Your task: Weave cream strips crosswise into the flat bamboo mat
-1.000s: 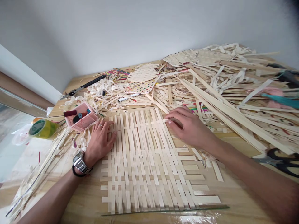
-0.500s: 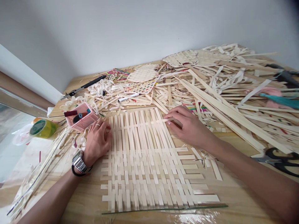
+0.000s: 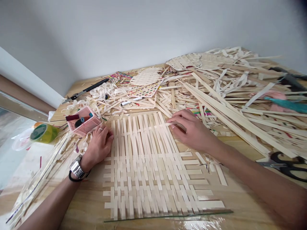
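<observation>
A half-woven mat (image 3: 148, 166) of pale flat strips lies on the wooden table in front of me. My left hand (image 3: 97, 147), with a ring and a metal watch on the wrist, rests at the mat's left edge, fingers curled against the ends of the strips. My right hand (image 3: 192, 129) sits at the mat's upper right corner and pinches the end of a horizontal strip (image 3: 144, 127) that runs across the top of the weave.
A pink box (image 3: 83, 120) with small items and a green tape roll (image 3: 43, 133) stand at the left. Loose strips, small woven pieces (image 3: 146, 76) and a black cutter (image 3: 86, 89) crowd the back. Long strips (image 3: 230, 118) and black scissors (image 3: 287, 163) lie at the right.
My left hand has slid off the weave to its left edge and curled its fingers. My right hand keeps its pinch on the top strip, almost unmoved.
</observation>
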Action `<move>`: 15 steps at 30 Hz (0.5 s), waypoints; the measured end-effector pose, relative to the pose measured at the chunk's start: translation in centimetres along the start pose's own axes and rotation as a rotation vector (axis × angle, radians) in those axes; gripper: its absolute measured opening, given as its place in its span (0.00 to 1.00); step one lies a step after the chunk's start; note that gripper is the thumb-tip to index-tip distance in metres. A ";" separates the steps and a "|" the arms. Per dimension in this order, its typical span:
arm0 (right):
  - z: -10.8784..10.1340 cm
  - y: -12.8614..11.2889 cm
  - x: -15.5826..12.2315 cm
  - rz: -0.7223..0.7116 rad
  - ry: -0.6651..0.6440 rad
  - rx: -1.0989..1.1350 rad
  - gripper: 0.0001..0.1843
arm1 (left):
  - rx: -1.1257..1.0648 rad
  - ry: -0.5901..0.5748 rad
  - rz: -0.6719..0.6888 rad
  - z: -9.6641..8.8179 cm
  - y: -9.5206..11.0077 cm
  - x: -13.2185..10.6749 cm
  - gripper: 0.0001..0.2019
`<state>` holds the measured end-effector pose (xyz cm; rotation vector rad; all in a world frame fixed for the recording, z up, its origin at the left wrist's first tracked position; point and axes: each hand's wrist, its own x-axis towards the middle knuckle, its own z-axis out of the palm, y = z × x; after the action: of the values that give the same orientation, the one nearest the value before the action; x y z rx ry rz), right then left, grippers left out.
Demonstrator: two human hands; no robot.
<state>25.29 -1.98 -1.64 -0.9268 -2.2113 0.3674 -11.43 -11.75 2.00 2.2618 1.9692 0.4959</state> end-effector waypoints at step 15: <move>0.1 0.2 0.0 0.008 -0.013 -0.027 0.10 | -0.262 -0.034 -0.171 -0.9 0.4 0.3 0.09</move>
<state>25.35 -1.88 -1.80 -0.9509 -2.2299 0.3496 -11.27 -11.66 3.04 1.9155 1.9306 0.6474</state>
